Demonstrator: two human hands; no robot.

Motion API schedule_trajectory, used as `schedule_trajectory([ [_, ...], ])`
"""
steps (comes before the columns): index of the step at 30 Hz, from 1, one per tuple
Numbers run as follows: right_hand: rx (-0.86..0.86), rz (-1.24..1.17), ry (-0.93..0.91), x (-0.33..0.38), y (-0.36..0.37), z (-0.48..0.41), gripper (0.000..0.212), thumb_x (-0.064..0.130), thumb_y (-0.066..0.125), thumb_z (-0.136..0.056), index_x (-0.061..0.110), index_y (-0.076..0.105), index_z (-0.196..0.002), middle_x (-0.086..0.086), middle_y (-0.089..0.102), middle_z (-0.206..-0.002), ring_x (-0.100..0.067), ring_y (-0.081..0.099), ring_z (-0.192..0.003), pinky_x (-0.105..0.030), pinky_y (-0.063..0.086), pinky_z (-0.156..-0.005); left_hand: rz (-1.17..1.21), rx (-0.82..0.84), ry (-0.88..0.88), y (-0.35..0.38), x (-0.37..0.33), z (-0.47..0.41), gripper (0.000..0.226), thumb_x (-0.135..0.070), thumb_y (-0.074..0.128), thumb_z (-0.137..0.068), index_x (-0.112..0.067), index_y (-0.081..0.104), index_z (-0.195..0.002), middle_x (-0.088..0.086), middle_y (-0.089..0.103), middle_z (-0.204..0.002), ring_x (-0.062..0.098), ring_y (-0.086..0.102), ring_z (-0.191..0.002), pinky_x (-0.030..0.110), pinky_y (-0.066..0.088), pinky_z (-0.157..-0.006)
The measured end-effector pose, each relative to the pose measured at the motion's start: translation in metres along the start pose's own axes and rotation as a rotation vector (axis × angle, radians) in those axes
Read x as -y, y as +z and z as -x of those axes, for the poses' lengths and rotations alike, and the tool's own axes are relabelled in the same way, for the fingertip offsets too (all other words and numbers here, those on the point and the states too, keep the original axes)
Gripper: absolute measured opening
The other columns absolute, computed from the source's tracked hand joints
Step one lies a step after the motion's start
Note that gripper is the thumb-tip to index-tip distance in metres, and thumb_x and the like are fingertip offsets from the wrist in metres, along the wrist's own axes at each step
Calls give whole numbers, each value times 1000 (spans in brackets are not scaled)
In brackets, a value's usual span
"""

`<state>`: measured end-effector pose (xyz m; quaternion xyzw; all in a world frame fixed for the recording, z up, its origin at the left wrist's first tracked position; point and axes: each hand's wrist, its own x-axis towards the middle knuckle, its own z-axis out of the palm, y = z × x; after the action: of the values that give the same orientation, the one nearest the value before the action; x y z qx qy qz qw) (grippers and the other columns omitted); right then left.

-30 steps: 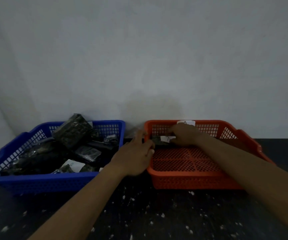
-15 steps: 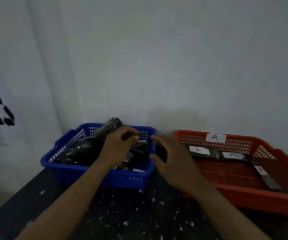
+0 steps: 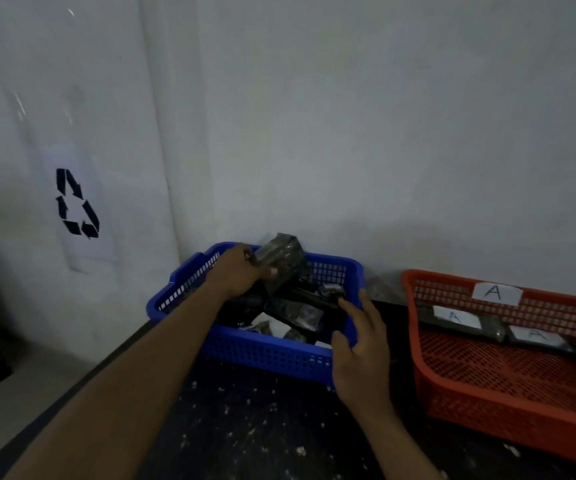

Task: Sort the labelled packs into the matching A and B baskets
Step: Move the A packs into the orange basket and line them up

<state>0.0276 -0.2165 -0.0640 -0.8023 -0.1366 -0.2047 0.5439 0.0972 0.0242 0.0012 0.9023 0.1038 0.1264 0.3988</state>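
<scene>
While the left hand (image 3: 236, 273) grips a dark, plastic-wrapped pack (image 3: 281, 259) above the far rim of the blue mesh basket (image 3: 262, 351), the right hand (image 3: 361, 351) hangs, fingers loosely spread, at its near right corner. Speckled black tabletop (image 3: 262, 438) shows between the forearms, its edge under the left one. Right of the right hand, across a gap, an orange mesh basket (image 3: 487, 403) bears a white "A" label (image 3: 494, 293); two flat "A"-labelled packs (image 3: 454, 317) lie along its far wall.

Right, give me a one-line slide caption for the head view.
Left hand grips a dark pack in the blue basket; open right hand hovers over its rim, orange A basket alongside.
</scene>
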Motion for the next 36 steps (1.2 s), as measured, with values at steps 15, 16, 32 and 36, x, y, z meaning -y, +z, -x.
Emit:
schedule_trajectory([
  [15, -24, -87, -30, -6, 2, 0, 36, 6, 56, -89, 24, 62, -119, 21, 27, -147, -7, 29, -137, -24, 29, -104, 822, 129, 19, -30, -4, 53, 22, -34, 58, -92, -25, 63, -112, 8, 62, -115, 23, 67, -95, 39, 57, -74],
  [16, -20, -89, -31, -6, 2, 0, 36, 6, 56, -89, 25, 62, -119, 21, 26, -148, -7, 29, -137, -24, 29, -104, 877, 121, -39, -28, -9, 54, 20, -37, 53, -94, -26, 66, -105, 8, 64, -108, 25, 66, -90, 43, 56, -73],
  [32, 6, -105, -58, -11, 0, -1, 31, 12, 58, -88, 33, 63, -110, 26, 25, -148, -1, 28, -136, -20, 30, -100, 541, -178, -190, -30, -18, 22, 41, -47, 60, -89, -12, 58, -111, 15, 65, -108, 30, 62, -94, 46, 55, -85],
  [36, 9, -103, -63, -14, -2, -2, 32, 18, 62, -89, 32, 61, -118, 24, 25, -150, 0, 25, -137, -22, 26, -104, 47, -239, -90, -24, -2, 9, 50, -52, 51, -92, -15, 51, -126, 14, 59, -124, 26, 57, -101, 35, 48, -83],
])
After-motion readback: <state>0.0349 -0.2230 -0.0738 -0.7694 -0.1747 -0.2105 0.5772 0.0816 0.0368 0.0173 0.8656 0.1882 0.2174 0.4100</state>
